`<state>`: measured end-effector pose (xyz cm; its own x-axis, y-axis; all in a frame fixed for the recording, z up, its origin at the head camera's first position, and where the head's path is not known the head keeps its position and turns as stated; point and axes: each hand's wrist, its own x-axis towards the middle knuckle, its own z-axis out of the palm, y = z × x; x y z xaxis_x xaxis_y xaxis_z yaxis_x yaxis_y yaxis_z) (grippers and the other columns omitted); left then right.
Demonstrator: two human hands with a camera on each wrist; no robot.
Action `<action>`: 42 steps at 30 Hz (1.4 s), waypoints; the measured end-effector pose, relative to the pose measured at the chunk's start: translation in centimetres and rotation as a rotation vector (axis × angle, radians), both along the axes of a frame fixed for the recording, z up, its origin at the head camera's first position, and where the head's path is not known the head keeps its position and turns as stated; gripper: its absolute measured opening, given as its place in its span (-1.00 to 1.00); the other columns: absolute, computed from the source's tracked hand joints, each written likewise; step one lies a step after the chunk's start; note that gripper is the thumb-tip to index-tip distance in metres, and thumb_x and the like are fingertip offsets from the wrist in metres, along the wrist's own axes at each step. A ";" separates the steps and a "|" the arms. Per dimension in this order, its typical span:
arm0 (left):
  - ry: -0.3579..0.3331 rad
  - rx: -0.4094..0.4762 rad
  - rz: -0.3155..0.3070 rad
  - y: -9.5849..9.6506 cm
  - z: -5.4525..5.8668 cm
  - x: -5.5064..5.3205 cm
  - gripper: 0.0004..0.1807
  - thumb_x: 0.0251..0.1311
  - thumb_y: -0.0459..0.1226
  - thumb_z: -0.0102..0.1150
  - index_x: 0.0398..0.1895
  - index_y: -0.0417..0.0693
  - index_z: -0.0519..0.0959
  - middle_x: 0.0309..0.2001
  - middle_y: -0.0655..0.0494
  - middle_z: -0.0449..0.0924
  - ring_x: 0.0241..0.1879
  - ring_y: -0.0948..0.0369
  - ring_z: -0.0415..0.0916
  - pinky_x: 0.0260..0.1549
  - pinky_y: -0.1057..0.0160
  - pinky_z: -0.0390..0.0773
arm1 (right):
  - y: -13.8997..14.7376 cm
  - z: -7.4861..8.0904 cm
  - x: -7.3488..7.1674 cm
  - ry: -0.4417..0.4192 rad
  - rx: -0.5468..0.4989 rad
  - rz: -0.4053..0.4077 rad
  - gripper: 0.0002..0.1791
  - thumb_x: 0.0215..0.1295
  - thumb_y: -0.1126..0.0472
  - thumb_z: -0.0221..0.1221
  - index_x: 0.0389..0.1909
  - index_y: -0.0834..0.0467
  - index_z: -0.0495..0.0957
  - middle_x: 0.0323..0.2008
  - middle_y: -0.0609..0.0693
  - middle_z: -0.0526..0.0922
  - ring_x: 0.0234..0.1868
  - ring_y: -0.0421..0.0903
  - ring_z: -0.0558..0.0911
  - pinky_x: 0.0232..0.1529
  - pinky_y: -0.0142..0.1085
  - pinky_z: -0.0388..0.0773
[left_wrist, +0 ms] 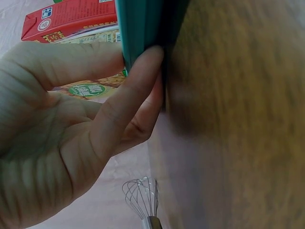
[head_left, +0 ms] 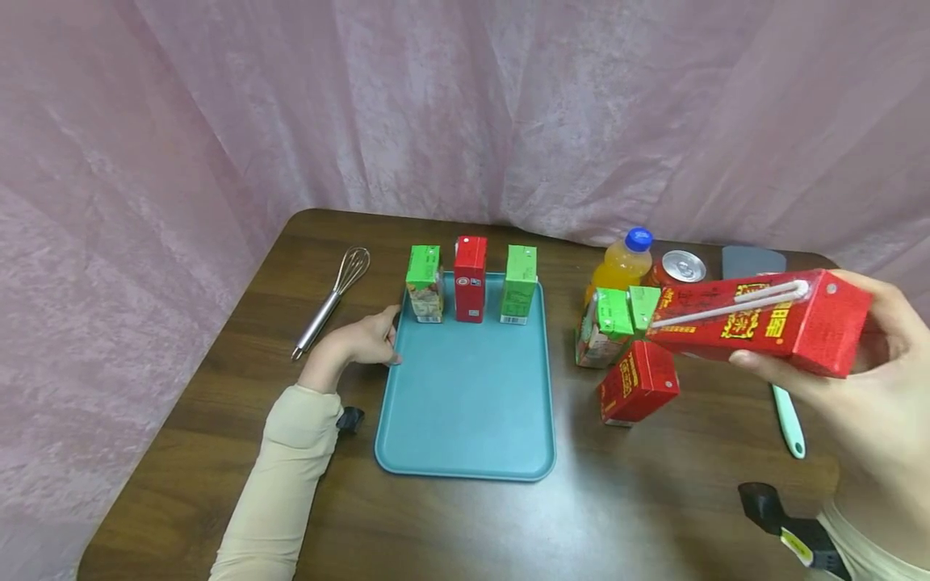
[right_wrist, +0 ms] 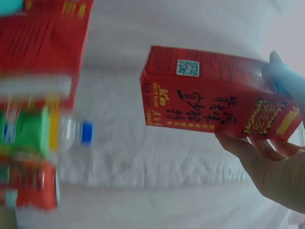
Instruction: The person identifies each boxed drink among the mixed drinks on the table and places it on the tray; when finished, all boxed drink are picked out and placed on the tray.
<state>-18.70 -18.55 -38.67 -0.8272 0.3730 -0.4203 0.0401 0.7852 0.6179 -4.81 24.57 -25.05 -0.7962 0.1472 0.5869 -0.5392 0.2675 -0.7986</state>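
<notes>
My right hand [head_left: 886, 363] grips a red drink carton [head_left: 770, 319] in the air, tilted on its side with its straw facing up. The right wrist view shows fingers and thumb around one end of this carton [right_wrist: 205, 90]. At the tray's left edge, my left hand [head_left: 366, 339] pinches the rim of the blue tray [head_left: 465, 403], its rim [left_wrist: 138, 33] lying between thumb and fingers in the left wrist view. Along the tray's far end stand a green-topped carton [head_left: 425, 286], a red carton [head_left: 471, 282] and a green carton [head_left: 518, 286].
Right of the tray are another red carton [head_left: 638, 383], a green-topped carton [head_left: 605, 327], a partly hidden green carton [head_left: 643, 305], an orange drink bottle [head_left: 625, 262], a can [head_left: 679, 266] and a spatula [head_left: 788, 420]. A whisk [head_left: 330, 303] lies at the left.
</notes>
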 end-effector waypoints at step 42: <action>0.006 0.018 0.016 -0.1 -0.2 -0.1 0.01 -0.04 -0.46 0.23 0.41 -0.40 -0.19 -0.38 -0.02 0.40 -0.42 0.15 0.34 -0.41 0.24 0.37 | -20.3 -8.4 -8.7 -0.441 0.381 0.385 -0.29 -0.19 0.06 0.48 0.05 0.11 0.42 -0.13 -0.06 0.60 -0.10 -0.11 0.59 -0.18 -0.20 0.57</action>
